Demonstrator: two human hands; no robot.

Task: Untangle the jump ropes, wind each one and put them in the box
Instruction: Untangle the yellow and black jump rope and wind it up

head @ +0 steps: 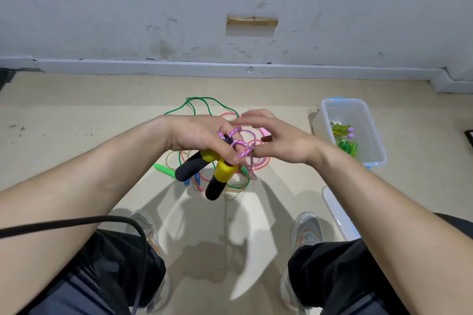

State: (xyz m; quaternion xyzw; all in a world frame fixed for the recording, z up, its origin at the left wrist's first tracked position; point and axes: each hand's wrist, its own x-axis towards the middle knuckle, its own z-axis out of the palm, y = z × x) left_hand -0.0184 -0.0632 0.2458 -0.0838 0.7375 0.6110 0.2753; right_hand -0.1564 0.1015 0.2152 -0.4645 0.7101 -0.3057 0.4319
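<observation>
Firmly, the left hand (204,138) curls round two yellow-and-black handles (220,179), which jut down and toward the camera side by side, and the pink rope (239,144) loops over its fingers in several turns. The right hand (279,140) sits just beside it at the loops, fingers loosely spread and blurred, so I cannot tell whether it pinches the cord or only guides it. A thin strand of the same rope trails down from between the hands. I judge this to be the winding step for this one rope, partly done, with only a few turns on the fingers. Below the hands a tangle (202,107) of green, red and tan cords with green and blue grips lies on the floor (76,110), not yet sorted. To the right the clear box (378,151) holds wound ropes (343,135), green with purple ends, so part of the job looks finished. Its lid (337,212) lies nearer the camera. The pink rope is braided, soft and limp.
</observation>
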